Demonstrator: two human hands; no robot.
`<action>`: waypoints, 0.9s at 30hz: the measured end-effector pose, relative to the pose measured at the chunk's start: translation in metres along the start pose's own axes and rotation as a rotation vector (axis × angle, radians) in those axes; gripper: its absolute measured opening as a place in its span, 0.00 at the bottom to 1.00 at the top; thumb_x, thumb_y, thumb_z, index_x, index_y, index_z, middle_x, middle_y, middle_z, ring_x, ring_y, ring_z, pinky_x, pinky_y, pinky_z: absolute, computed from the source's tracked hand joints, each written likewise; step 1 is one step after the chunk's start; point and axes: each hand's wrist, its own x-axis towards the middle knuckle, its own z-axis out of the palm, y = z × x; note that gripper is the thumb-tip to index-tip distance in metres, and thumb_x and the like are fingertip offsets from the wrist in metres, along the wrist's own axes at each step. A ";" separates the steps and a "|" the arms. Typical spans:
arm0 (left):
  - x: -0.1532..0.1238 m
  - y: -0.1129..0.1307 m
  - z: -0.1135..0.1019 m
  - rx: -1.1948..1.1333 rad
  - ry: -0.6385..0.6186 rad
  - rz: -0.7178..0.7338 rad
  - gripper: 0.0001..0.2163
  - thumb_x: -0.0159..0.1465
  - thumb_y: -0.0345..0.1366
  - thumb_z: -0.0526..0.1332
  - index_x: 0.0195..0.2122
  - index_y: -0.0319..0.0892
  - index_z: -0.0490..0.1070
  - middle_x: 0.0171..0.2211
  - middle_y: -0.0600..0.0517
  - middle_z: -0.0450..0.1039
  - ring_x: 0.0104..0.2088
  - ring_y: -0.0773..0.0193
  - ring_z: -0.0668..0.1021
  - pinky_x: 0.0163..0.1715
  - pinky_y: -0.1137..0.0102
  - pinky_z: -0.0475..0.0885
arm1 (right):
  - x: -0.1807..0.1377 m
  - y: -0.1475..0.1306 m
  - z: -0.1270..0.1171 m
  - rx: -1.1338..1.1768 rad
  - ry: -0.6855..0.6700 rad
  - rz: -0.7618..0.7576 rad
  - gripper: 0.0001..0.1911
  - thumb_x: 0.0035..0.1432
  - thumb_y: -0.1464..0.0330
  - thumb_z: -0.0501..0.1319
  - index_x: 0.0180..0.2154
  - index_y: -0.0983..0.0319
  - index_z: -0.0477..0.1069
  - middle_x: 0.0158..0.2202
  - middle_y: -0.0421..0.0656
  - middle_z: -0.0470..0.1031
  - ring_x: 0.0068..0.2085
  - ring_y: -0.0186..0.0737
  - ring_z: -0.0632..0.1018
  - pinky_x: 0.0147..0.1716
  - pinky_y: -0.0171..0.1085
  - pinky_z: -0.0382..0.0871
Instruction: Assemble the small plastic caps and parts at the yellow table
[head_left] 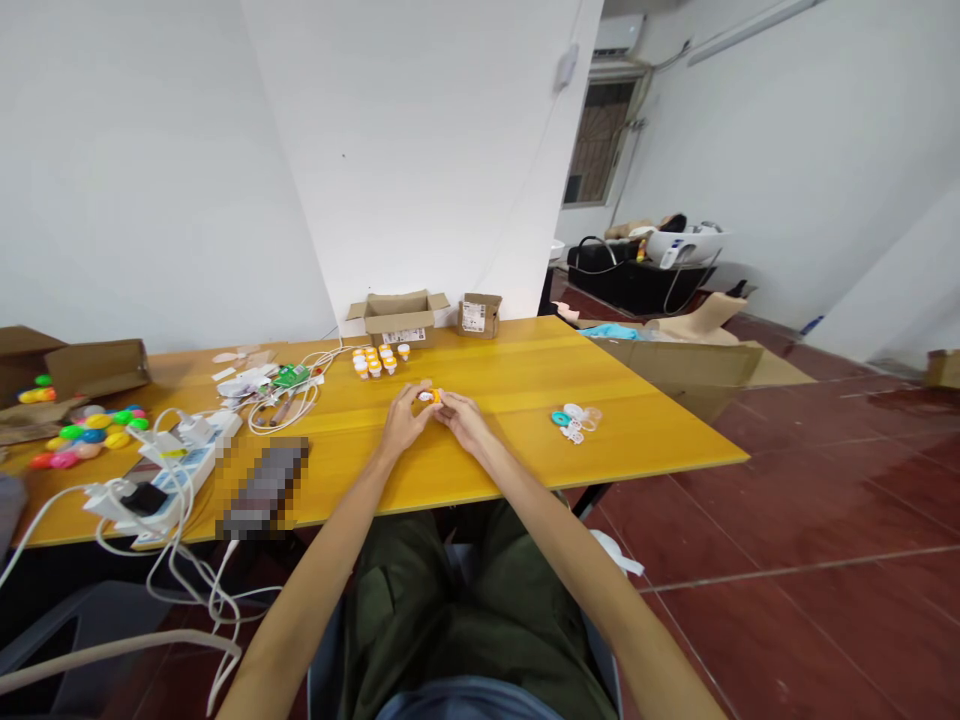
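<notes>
Over the middle of the wooden table, my left hand (406, 420) and my right hand (465, 424) meet at a small white-and-orange piece (435, 396). Fingers of both hands are closed round it from either side, covering much of it. Its exact kind is too small to make out. Just beyond my hands, several similar white-and-orange pieces (375, 362) stand grouped together. To the right lie loose small parts: a teal ring (560, 419), white parts (574, 434) and a clear cup-like part (592, 417).
An open cardboard box (401, 325) and a smaller box (480, 316) stand against the wall. On the left are tangled white cables (289, 405), a power strip (199, 465), a pixelated dark device (266, 485) and colourful toys (94, 435). The table's right edge borders a red tiled floor (787, 520).
</notes>
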 end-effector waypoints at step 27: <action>0.017 -0.032 0.008 -0.380 -0.002 -0.402 0.10 0.57 0.36 0.66 0.39 0.44 0.69 0.30 0.54 0.76 0.34 0.63 0.79 0.42 0.66 0.73 | 0.009 0.003 0.002 0.093 0.225 -0.216 0.10 0.43 0.66 0.70 0.30 0.59 0.74 0.28 0.40 0.79 0.29 0.38 0.80 0.34 0.37 0.76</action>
